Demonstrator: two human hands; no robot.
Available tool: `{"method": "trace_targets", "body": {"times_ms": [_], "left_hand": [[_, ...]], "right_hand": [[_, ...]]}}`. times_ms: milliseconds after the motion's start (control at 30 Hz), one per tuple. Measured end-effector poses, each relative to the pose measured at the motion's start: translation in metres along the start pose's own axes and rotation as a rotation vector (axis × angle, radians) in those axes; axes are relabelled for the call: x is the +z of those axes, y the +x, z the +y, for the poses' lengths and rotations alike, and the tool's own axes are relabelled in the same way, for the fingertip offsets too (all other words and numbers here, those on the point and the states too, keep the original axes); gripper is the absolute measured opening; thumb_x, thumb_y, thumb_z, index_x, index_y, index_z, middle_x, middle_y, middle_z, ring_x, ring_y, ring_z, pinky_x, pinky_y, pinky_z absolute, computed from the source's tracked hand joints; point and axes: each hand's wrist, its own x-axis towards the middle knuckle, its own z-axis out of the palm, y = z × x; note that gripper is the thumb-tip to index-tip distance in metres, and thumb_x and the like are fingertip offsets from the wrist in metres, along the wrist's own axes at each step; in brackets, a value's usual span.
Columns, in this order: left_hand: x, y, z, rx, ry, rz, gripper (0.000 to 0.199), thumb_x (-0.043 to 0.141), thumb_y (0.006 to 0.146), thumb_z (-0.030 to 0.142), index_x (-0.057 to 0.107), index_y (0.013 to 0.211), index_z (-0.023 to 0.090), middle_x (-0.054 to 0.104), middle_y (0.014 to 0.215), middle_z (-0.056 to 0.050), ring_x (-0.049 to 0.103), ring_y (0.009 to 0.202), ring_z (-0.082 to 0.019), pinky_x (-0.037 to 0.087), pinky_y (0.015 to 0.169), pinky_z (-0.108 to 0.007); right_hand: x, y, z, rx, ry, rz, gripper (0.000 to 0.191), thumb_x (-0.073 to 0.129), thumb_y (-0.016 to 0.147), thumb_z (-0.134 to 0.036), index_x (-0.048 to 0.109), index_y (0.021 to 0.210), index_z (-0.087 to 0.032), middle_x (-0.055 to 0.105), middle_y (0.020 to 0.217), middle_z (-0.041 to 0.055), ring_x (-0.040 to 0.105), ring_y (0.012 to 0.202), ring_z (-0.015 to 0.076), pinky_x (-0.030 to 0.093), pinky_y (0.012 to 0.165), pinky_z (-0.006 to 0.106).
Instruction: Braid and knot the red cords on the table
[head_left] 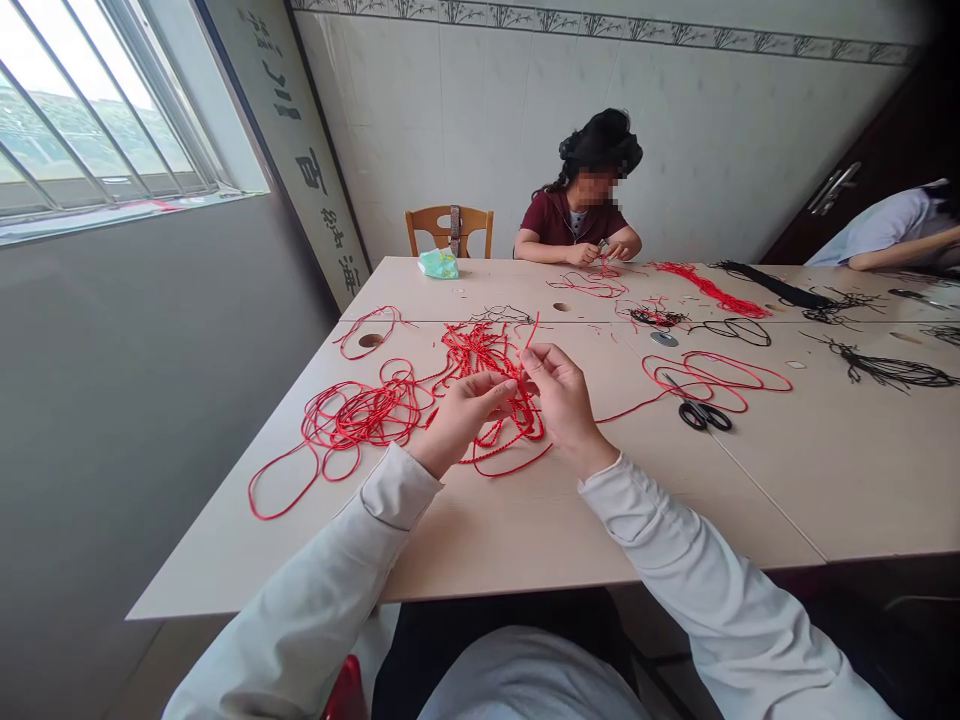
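Observation:
My left hand and my right hand are close together above the table, both pinching red cord. A short end of the red cord sticks up past my right thumb and fingertips. My left thumb presses against its forefinger at the cord; the exact grip point is partly hidden. Beneath and behind both hands lies a heap of braided red cord. A loose tangle of smooth red cord rests to the left of my left hand.
Black-handled scissors lie to the right beside looped red cord. Black cord bundles are farther right. Across the table, a person in a dark red top handles red cord. A tissue pack stands near a chair.

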Motion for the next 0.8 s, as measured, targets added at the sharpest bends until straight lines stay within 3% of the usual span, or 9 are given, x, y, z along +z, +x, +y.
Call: {"method": "trace_targets", "body": {"times_ms": [67,133,233,367,567,800], "left_hand": [[0.001,0.001,-0.001,-0.005,-0.045,0.003,0.03,0.073,0.073,0.04,0.063,0.08,0.013,0.057,0.076,-0.001,0.055,0.067,-0.008,0.047,0.067,-0.022],[0.001,0.0,0.0,-0.014,-0.069,0.017,0.029,0.073,0.073,0.04,0.06,0.076,0.014,0.054,0.071,0.0,0.053,0.063,-0.007,0.045,0.061,-0.02],[0.0,-0.002,0.006,-0.035,-0.069,0.078,0.031,0.072,0.074,0.036,0.048,0.068,0.016,0.039,0.058,0.007,0.035,0.048,-0.003,0.029,0.045,-0.016],[0.002,-0.004,0.014,-0.076,-0.119,0.127,0.039,0.073,0.072,0.033,0.038,0.066,0.019,0.024,0.054,0.01,0.02,0.043,-0.002,0.013,0.04,-0.017],[0.006,-0.002,0.013,-0.08,-0.149,0.023,0.039,0.076,0.07,0.037,0.042,0.067,0.018,0.019,0.054,0.011,0.015,0.042,-0.002,0.011,0.04,-0.017],[0.004,-0.002,0.01,-0.162,-0.294,-0.018,0.042,0.077,0.068,0.031,0.036,0.065,0.02,0.024,0.056,0.01,0.02,0.042,-0.002,0.012,0.038,-0.016]], "right_hand": [[0.001,-0.001,-0.001,0.007,0.012,-0.001,0.023,0.067,0.079,-0.045,0.064,0.083,-0.023,0.058,0.078,-0.002,0.051,0.069,0.0106,0.048,0.068,0.024],[0.001,-0.002,-0.004,0.03,0.03,-0.005,0.022,0.067,0.079,-0.043,0.064,0.083,-0.022,0.06,0.08,-0.0016,0.052,0.069,0.0104,0.049,0.068,0.024],[0.001,-0.004,-0.007,0.106,0.101,-0.045,0.018,0.068,0.079,-0.039,0.063,0.081,-0.022,0.063,0.081,-0.0008,0.055,0.07,0.0107,0.049,0.064,0.023],[0.002,-0.005,-0.009,0.183,0.217,-0.108,0.016,0.068,0.076,-0.036,0.062,0.076,-0.021,0.065,0.079,-0.0002,0.057,0.069,0.0112,0.048,0.06,0.022],[-0.001,0.001,-0.012,0.179,0.298,-0.029,0.016,0.072,0.071,-0.033,0.061,0.071,-0.021,0.062,0.071,-0.0014,0.057,0.064,0.0101,0.05,0.06,0.022],[-0.005,0.004,-0.012,0.174,0.271,-0.021,0.017,0.073,0.072,-0.034,0.061,0.073,-0.021,0.064,0.075,-0.0012,0.058,0.067,0.0101,0.05,0.063,0.022]]}}
